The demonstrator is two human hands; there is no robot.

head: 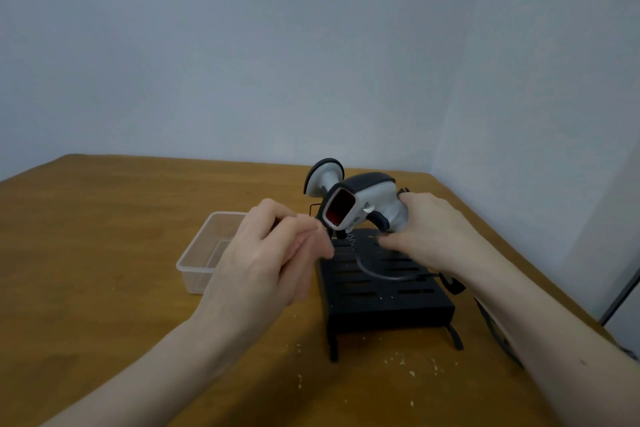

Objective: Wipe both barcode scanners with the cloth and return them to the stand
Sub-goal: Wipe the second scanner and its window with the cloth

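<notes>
Two grey barcode scanners showed at mid-frame: the nearer scanner (pixel 360 204), red window facing the camera, was gripped by its handle in the right hand (pixel 433 232) above the black slotted stand (pixel 384 291), while the second scanner (pixel 323 177) stood just behind it at the stand's back edge. The left hand (pixel 273 253), blurred, hovered just left of the nearer scanner with fingers loosely bent and nothing visibly in them. One clear plastic tub (pixel 207 250) sat left of the stand on the wooden table (pixel 104 288), whose lower-left stretch lay bare, crumbs dotting the surface below the stand.
</notes>
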